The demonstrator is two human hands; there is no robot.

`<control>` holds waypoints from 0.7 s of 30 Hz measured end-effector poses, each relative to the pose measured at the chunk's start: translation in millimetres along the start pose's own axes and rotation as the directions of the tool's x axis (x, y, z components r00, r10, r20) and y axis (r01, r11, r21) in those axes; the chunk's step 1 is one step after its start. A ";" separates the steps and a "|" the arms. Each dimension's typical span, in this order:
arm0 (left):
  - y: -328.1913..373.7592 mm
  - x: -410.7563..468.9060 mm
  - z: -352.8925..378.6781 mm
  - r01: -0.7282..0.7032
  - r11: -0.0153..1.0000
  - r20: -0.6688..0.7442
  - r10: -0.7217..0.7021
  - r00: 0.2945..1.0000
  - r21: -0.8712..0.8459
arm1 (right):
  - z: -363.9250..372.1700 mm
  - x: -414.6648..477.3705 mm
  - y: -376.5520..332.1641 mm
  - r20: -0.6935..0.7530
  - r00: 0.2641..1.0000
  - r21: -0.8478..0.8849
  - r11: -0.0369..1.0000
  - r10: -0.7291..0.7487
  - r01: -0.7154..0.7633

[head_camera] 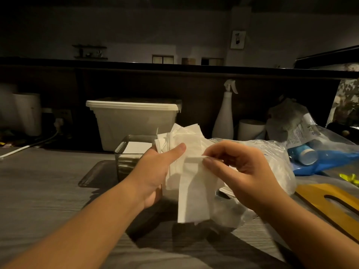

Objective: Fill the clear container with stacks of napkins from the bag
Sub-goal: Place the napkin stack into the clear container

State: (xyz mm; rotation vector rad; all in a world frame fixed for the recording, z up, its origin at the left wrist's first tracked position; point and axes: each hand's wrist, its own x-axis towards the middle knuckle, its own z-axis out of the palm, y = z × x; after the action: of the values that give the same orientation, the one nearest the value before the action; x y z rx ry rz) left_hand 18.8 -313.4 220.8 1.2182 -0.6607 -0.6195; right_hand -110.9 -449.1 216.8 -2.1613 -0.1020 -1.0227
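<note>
A loose stack of white napkins [186, 152] is held up above the grey counter. My left hand [155, 171] grips the stack from the left, thumb across its front. My right hand [239, 169] pinches the edge of one napkin at the stack's right side, and that napkin hangs down. The clear square container [124, 158] stands just behind my left hand with white napkins lying inside it. The clear plastic bag [272, 152] lies crumpled behind and under my right hand.
A lidded white plastic tub [134, 121] stands behind the container. A white spray bottle [224, 117] and a paper roll [250, 129] are at the back right. Blue bottles in plastic [314, 156] and a yellow wooden board [334, 202] lie at the right. A white cable [29, 144] runs at the left.
</note>
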 end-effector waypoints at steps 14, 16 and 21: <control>-8.9 -5.9 11.6 0.133 0.991 0.091 -0.133 0.987 0.002 | 15.0 5.7 5.8 -0.202 0.975 -0.209 0.968 0.097 -0.139; -8.9 -5.9 12.4 0.145 0.989 0.105 -0.144 0.984 -0.005 | 14.5 6.0 6.7 -0.203 0.974 -0.219 0.965 0.102 -0.147; -10.3 -7.2 11.4 0.139 0.990 0.137 -0.141 0.980 0.024 | 15.5 7.7 9.2 -0.215 0.968 -0.215 0.960 0.131 -0.177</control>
State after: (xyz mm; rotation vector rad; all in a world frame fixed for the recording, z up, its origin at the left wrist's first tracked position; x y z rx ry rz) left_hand 4.8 -317.7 212.3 1.2499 -0.7005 -0.8241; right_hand -92.4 -447.5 210.3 -2.2181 0.2915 -1.2007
